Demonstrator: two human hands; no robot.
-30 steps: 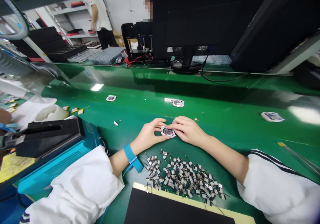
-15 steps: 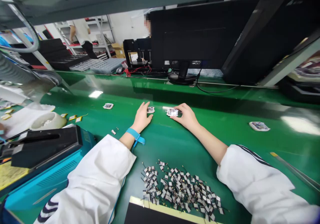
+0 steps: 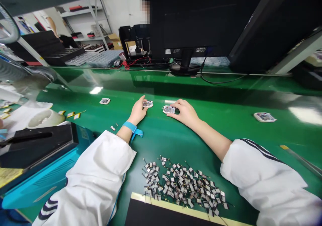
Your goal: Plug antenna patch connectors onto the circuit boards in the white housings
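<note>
My left hand, with a blue strap on its wrist, is closed around the left end of a small white casing with a circuit board. Thumb and fingers of my right hand pinch a second white casing by its right side. Both casings are at table level, a short gap between them. On the green table nearer to me lies a heap of small grey metal parts with short black leads. My right fingertips are partly hidden behind the casing.
Single white casings lie at far left and far right. A monitor stands behind the table. Tweezers lie on the right. At left are a blue-and-black device, a white bowl and yellow-tipped pieces.
The view has tilted, so the table appears higher in the picture. More of the casing at my left hand shows beyond the fingers. A background person has moved left.
</note>
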